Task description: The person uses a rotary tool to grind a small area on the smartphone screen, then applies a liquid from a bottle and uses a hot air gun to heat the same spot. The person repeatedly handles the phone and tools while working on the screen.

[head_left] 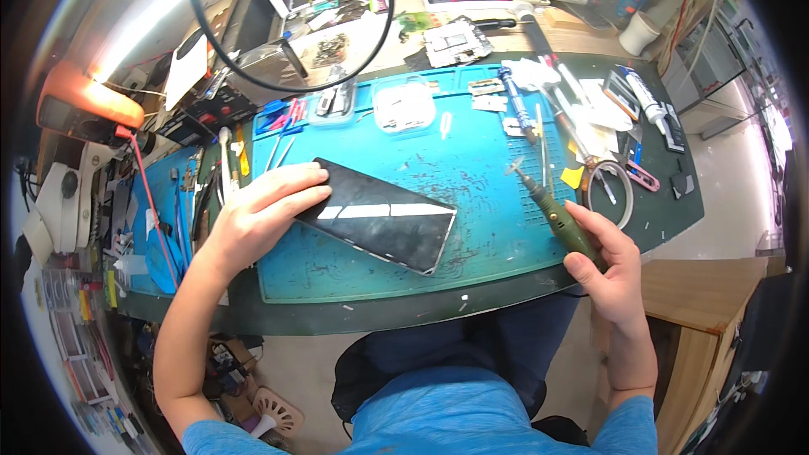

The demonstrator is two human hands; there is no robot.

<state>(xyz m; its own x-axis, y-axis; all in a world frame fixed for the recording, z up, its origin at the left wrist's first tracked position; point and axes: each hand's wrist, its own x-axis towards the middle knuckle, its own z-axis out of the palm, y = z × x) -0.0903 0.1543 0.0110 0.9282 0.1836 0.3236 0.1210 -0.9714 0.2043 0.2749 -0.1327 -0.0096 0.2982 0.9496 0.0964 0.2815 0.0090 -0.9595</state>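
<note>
Though smudgy, blue mat; pale floor

Glossy glass-look screen, matt mat w/ rough scuffs, smooth plas. tool, wood-grain cab., cloth tee

Left hand palm down, fingers extended, thumb hidden; right hand curled in grip, thumb forward. Both forearms bare.

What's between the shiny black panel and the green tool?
In the head view, the blue mat lies between the black panel and the green tool in the right hand.
</note>
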